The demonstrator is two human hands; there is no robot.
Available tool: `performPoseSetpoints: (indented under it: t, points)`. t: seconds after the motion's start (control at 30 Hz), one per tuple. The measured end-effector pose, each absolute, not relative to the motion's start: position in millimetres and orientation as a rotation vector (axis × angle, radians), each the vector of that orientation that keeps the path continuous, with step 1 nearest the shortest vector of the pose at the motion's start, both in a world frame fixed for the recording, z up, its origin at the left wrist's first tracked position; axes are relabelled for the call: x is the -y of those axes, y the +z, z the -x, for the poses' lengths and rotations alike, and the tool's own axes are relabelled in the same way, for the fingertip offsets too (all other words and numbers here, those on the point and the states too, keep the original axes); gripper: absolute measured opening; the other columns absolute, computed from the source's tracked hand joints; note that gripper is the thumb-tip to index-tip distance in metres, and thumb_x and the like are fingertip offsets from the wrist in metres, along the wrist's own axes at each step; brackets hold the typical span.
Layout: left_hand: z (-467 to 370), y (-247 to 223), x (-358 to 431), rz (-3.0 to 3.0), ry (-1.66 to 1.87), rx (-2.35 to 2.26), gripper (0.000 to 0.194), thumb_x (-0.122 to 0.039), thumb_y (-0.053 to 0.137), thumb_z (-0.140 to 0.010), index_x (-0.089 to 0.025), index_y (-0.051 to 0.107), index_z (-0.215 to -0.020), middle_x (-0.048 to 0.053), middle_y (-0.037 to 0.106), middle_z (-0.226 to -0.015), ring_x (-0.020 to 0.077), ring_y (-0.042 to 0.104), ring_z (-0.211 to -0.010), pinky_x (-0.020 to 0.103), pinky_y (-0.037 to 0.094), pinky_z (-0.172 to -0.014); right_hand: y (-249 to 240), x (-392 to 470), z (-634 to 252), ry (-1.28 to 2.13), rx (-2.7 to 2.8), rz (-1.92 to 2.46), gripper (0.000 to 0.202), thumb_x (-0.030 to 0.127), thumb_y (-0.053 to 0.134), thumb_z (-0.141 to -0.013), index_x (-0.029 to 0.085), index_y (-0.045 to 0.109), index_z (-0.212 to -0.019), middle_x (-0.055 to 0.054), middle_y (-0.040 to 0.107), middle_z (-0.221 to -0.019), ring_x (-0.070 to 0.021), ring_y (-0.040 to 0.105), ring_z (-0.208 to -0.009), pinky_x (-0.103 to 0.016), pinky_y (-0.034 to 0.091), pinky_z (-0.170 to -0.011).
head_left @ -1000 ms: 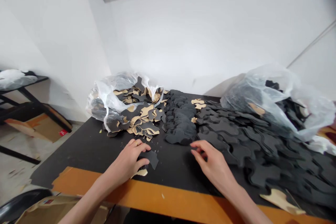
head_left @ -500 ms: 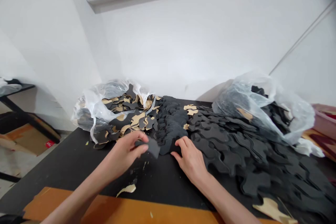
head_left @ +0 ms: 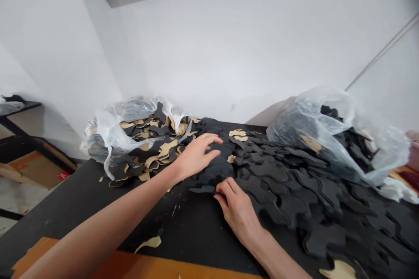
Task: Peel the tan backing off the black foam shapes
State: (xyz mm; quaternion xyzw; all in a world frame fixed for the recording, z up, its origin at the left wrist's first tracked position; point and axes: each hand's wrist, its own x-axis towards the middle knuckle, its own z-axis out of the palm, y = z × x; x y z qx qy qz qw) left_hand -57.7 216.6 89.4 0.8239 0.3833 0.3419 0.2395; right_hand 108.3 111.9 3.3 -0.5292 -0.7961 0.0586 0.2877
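Thumb and fingers of my right hand (head_left: 233, 200) pinch the edge of a thin dark grey cut-out piece (head_left: 203, 189), raised slightly at the near end of the dark stack. My left hand (head_left: 199, 152) reaches over the long overlapping stack of dark pieces (head_left: 218, 165), fingers apart and nothing visible between them. Left of it lies a heap of wavy black and tan pieces (head_left: 157, 159), spilling from a clear plastic bag (head_left: 114, 126). To the right spread many flat dark wavy pieces (head_left: 288, 183) in overlapping layers.
A second plastic bag (head_left: 330, 139) holding dark pieces stands at the back right, near the white wall (head_left: 209, 52). Brown cardboard (head_left: 147, 266) lies along the black table's (head_left: 183, 231) front edge, with a tan scrap (head_left: 152, 243) behind it. A dark shelf (head_left: 24, 109) stands at far left.
My left hand has moved right and forward over the stack, and the dark piece it held is no longer in its fingers. My right hand stays at the stack's near end.
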Motion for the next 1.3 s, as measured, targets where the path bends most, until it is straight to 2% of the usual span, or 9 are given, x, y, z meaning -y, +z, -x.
performPoseSetpoints:
  t: [0.17,0.27,0.4,0.6,0.8,0.9,1.03,1.2,1.3]
  points:
    - [155,86,-181,-2.282,0.904,-1.333,0.022,-0.029,0.049,-0.095,-0.019,0.067,-0.104,0.006,0.073,-0.098,0.0187,0.067,-0.084,0.029,0.055,-0.076,15,-106,-112,0.974,1.85,1.3,0.012,0.013,0.062,-0.084,0.021,0.054,-0.086,0.003,0.057,-0.076,-0.0135,0.055,-0.069,-0.023,0.043,-0.063]
    - [186,82,-166,-2.385,0.782,-1.42,0.018,-0.029,0.053,-0.093,-0.022,0.069,-0.099,0.004,0.072,-0.098,0.0193,0.066,-0.085,0.029,0.053,-0.076,20,-102,-111,1.272,1.861,1.257,0.011,0.013,0.064,-0.08,0.02,0.057,-0.083,0.004,0.057,-0.074,-0.0117,0.054,-0.066,-0.021,0.041,-0.061]
    - [185,68,-162,-2.558,0.615,-1.502,0.018,-0.028,0.054,-0.093,-0.025,0.07,-0.1,0.005,0.07,-0.111,0.0237,0.059,-0.106,0.034,0.05,-0.089,21,-95,-104,0.98,2.127,1.306,0.01,0.013,0.066,-0.082,0.021,0.064,-0.076,0.002,0.059,-0.078,-0.0115,0.052,-0.065,-0.022,0.036,-0.059]
    - [165,56,-175,-2.624,0.455,-1.716,0.017,-0.024,0.067,-0.085,-0.02,0.069,-0.101,0.01,0.069,-0.103,0.0297,0.057,-0.103,0.039,0.05,-0.087,30,-92,-110,1.047,2.296,1.22,0.015,0.008,0.069,-0.079,0.022,0.066,-0.075,0.004,0.059,-0.079,-0.0108,0.054,-0.069,-0.02,0.037,-0.061]
    - [162,61,-178,-2.654,0.314,-1.785,0.022,-0.019,0.075,-0.078,-0.017,0.071,-0.099,0.013,0.065,-0.102,0.0324,0.057,-0.102,0.04,0.049,-0.083,39,-91,-120,1.102,2.38,1.172,0.041,0.012,0.071,-0.079,0.029,0.061,-0.114,0.005,0.063,-0.085,-0.0129,0.058,-0.075,-0.02,0.041,-0.064]
    - [161,61,-179,-2.688,0.266,-1.753,0.02,-0.017,0.075,-0.078,-0.02,0.072,-0.098,0.01,0.066,-0.101,0.0292,0.058,-0.099,0.037,0.049,-0.083,37,-90,-116,0.842,2.449,1.182,0.032,0.024,0.07,-0.086,0.031,0.065,-0.117,0.001,0.065,-0.094,-0.0163,0.063,-0.082,-0.024,0.044,-0.072]
    - [160,60,-178,-2.749,0.244,-1.725,0.012,-0.018,0.068,-0.083,-0.022,0.073,-0.093,0.008,0.068,-0.098,0.0271,0.059,-0.097,0.034,0.048,-0.082,32,-90,-111,0.602,2.506,1.195,0.029,0.034,0.079,-0.08,0.031,0.072,-0.108,-0.001,0.061,-0.097,-0.0174,0.062,-0.084,-0.024,0.044,-0.07]
    - [167,63,-177,-2.794,0.288,-1.747,0.021,-0.019,0.055,-0.092,-0.021,0.071,-0.08,0.007,0.068,-0.083,0.0241,0.063,-0.083,0.029,0.047,-0.066,27,-92,-110,0.725,2.428,1.191,0.023,0.03,0.079,-0.08,0.027,0.072,-0.102,0.0,0.062,-0.095,-0.0134,0.061,-0.074,-0.023,0.044,-0.067]
    - [172,67,-169,-2.827,0.418,-1.788,0.026,-0.021,0.047,-0.097,-0.02,0.07,-0.086,0.008,0.07,-0.088,0.0245,0.063,-0.087,0.033,0.049,-0.075,25,-95,-108,0.837,2.274,1.179,0.011,0.03,0.071,-0.087,0.024,0.074,-0.095,0.0,0.062,-0.087,-0.0121,0.058,-0.07,-0.022,0.041,-0.062]
